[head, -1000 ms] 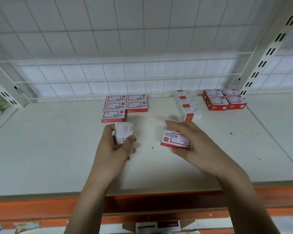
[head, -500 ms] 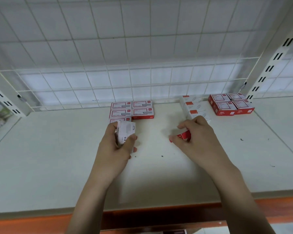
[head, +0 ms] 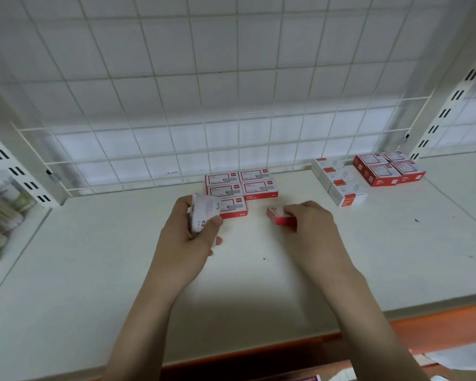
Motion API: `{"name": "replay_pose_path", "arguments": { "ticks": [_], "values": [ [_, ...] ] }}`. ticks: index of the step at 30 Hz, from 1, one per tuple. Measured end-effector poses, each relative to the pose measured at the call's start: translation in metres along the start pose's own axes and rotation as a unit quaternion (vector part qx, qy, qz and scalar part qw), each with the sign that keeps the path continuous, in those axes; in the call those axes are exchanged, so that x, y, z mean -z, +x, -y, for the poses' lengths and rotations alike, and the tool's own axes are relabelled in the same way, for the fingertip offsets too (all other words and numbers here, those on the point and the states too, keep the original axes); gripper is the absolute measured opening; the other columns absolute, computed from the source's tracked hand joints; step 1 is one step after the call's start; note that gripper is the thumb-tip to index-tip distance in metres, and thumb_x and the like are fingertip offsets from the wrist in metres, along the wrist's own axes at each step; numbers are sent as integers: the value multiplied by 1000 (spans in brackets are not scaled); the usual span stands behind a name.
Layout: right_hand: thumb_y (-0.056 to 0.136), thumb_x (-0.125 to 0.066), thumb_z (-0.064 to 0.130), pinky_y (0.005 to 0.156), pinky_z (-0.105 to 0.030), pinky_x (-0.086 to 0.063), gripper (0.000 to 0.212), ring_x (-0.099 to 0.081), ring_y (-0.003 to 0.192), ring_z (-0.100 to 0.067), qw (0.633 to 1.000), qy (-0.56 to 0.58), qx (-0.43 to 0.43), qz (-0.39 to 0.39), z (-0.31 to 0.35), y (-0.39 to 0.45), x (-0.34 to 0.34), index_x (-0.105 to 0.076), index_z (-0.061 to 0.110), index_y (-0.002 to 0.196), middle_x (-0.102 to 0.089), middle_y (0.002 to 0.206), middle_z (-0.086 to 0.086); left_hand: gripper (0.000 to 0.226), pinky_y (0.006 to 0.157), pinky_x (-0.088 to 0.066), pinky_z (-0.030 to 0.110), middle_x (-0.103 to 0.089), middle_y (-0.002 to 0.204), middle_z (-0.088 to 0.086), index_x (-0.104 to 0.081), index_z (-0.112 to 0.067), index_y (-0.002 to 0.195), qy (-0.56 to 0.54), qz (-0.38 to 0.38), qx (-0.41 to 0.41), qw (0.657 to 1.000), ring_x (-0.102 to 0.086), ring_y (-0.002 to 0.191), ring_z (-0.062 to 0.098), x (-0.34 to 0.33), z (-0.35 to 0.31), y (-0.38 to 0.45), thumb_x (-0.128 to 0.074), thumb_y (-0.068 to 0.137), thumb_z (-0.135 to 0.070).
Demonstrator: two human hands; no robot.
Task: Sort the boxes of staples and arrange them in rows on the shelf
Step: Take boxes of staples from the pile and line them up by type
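Fingers (head: 291, 209) of the right hand (head: 311, 229) were curled over a red box (head: 279, 217) of staples, pinching it low against the shelf (head: 94, 270); fingers and thumb (head: 213, 224) of the left hand (head: 188, 237) were clamped round one white box (head: 204, 213), held upright on its narrow side clear of the shelf surface. Directly beyond the left fingers lay five red-and-white boxes (head: 241, 187), flat and touching, in two columns: three in the left column, two in the right; the nearest box of the left column was partly hidden by the white box. The red box sat just in front of the shorter column, slightly apart from it. Beyond and to the right of the right fingers stood a row of three white boxes with orange labels (head: 341, 180), touching end to end and running toward the back. Farther right again, four red boxes (head: 388, 169) formed a two-by-two block close to the slotted upright (head: 448, 105). A white wire grid (head: 231, 138) closed the back of the shelf behind all three groups. Total boxes counted: fourteen, two in hand and twelve placed.
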State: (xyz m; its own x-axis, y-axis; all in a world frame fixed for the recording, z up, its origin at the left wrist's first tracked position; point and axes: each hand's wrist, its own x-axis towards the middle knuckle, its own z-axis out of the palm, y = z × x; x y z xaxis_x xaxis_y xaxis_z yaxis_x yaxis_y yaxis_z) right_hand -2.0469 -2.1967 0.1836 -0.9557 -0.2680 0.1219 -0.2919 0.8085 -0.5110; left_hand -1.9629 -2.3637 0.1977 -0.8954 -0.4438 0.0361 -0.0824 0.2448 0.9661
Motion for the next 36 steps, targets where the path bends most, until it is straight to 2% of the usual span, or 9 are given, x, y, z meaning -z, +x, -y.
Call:
{"name": "replay_pose_path", "arguments": {
  "ticks": [4, 7, 16, 21, 23, 26, 28, 32, 36],
  "values": [
    [89, -56, 18, 76, -30, -42, 17, -57, 100, -27, 997, -16, -32, -75, 3, -4, 2, -66, 8, 98, -51, 122, -7, 21, 51, -49, 16, -67, 100, -3, -48, -22, 108, 1, 8, -5, 1000, -66, 63, 7, 7, 0, 3, -56, 90, -15],
    [89, -52, 19, 70, -34, -42, 19, -56, 92, -33, 993, -28, -59, -101, 9, -5, 5, -59, 10, 104, -57, 109, -7, 20, 51, -49, 16, -67, 99, -4, -48, -22, 106, -6, 11, -9, 1000, -66, 64, 9, 11, 0, 4, -56, 90, -14],
    [89, -46, 54, 68, -27, -40, 38, -53, 101, -17, 995, -100, 2, 8, 21, -10, -10, -58, 21, 103, -60, 104, 7, 22, 52, -51, 17, -65, 94, -8, -47, -30, 97, -13, 6, -14, 1000, -67, 62, 8, 16, 3, 3, -60, 89, -14],
    [91, -22, 44, 95, -36, -41, 49, -47, 113, -24, 989, -108, 96, 34, 4, -11, -19, -58, 12, 99, -58, 114, -2, 20, 52, -51, 17, -65, 92, -9, -48, -26, 102, -15, -2, -13, 1000, -66, 62, 7, 18, 6, 4, -58, 90, -14],
    [93, -20, 37, 111, -40, -27, 49, -36, 129, -22, 986, -117, 108, 47, -1, -12, -19, -54, 14, 119, -48, 134, -1, 20, 52, -51, 16, -63, 92, -10, -49, -25, 104, -14, -4, -11, 1000, -66, 61, 6, 18, 7, 4, -58, 90, -15],
    [97, -18, 35, 115, -35, -11, 50, -16, 142, -16, 981, -129, 115, 92, -7, -12, -21, -34, 18, 142, -27, 152, 1, 22, 51, -48, 15, -61, 88, -13, -49, -30, 98, -13, 2, -10, 1000, -64, 60, 5, 18, 7, 4, -61, 87, -14],
    [96, -8, 43, 115, -35, -10, 58, -9, 144, -17, 977, -142, 115, 108, -5, -9, -21, -23, 19, 147, -17, 155, -1, 33, 52, -46, 15, -61, 87, -14, -49, -32, 98, -4, 11, -6, 1000, -62, 64, 5, 18, 8, 3, -70, 80, -14],
    [101, -16, 36, 116, -35, -1, 51, 1, 144, -16, 975, -147, 96, 137, 3, 1, -24, -9, 20, 149, -5, 157, 1, 60, 54, -43, 19, -55, 99, -13, -41, -27, 111, 22, -8, 11, 1000, -56, 73, 10, 20, 12, -1, -80, 69, -13],
    [101, -17, 37, 115, -34, 0, 52, 1, 144, -17, 976, -146, 89, 138, 8, 7, -28, -8, 19, 150, -3, 157, 0, 49, 44, -45, 19, -57, 93, -4, -40, -22, 101, 37, -41, 13, 998, -59, 51, 9, 23, 14, 0, -76, 73, -6]
  ]
}}
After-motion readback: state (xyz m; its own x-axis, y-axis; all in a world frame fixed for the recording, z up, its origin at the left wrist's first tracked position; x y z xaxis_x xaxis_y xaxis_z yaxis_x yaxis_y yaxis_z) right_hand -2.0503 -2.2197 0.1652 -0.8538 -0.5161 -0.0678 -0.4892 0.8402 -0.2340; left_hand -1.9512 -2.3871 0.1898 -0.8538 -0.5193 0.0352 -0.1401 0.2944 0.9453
